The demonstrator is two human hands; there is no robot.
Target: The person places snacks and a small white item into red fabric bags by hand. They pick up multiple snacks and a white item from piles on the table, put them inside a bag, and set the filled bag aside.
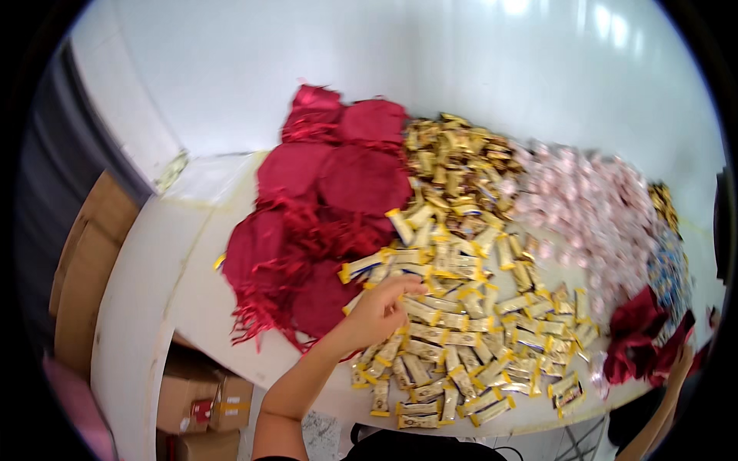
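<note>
My left hand (381, 308) reaches over a spread of wrapped bars (455, 337) in pale wrappers with yellow ends. Its fingers are curled, and whether they pinch a bar is hidden. Just left of the hand lie dark red fabric pouches (363, 178) with fringed red ties, overlapping in rows. One bar lies partly over the edge of a pouch near my fingers. My right hand is out of view.
Behind the bars rises a heap of gold-wrapped pieces (441, 152). To its right are pink clear-wrapped pieces (582, 196) and blue-and-white packets (669, 271). Another person's hand (683, 360) holds dark red fabric (637, 334). Cardboard boxes (187, 397) stand below the white table (196, 311).
</note>
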